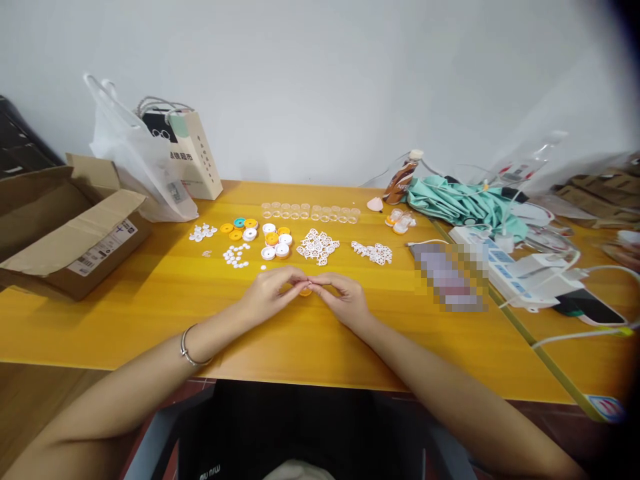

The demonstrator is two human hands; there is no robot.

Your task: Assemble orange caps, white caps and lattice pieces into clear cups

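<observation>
My left hand [273, 291] and my right hand [343, 298] meet at the middle of the yellow table [150, 313], fingertips pinched together on a small orange round piece [305, 291]. Just beyond them lie round orange, white and teal caps [273, 241], a scatter of small white discs [236, 256], and two heaps of white lacy plastic parts [318, 246] [373, 252]. A row of small clear cups [310, 212] stands farther back. A silver bangle sits on my left wrist.
An open cardboard box [65, 227] sits at the left edge, with a white plastic bag [140, 167] and a paper bag [193, 157] behind it. To the right lie a brown bottle [400, 180], teal cloth [460, 203], a power strip [505, 267], cables and a phone [590, 310].
</observation>
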